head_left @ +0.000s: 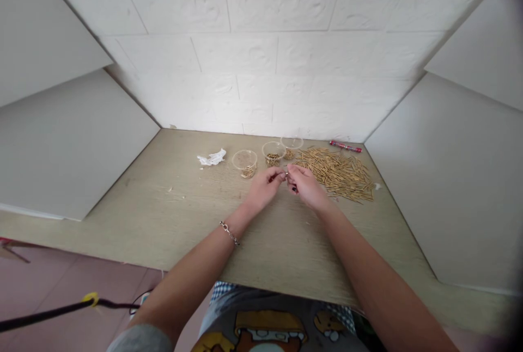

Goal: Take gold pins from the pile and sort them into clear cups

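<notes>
The person sits close to a pale wooden table [171, 216] boxed in by white walls, with both forearms stretched out toward the far middle of it. The left hand [263, 186] and the right hand [304, 184] are brought together, fingertips almost meeting, pinched on something small between them; it looks like a thin metal piece [286, 175], but it is too tiny for me to say what it is or which hand carries its weight. A bracelet [230, 233] sits on the left wrist.

Just beyond the hands, on the far right, lies a loose heap of thin golden sticks [339, 173], spread flat on the table. To its left stand three small clear cups [273, 153] in a row, each with a little golden stuff in the bottom. Farther left is a crumpled white scrap [211, 158], and at the far wall a red pen-like thing [345, 146].

What worries me is how small the pinched piece is: a slack grip and I think it drops and gets lost among the sticks (they are much the same colour). The right hand hovers just beside the heap, so a careless sweep of the wrist could scatter sticks toward the right edge. The cups look light, and a knuckle bumping one would likely tip it and spill its contents across the table.
</notes>
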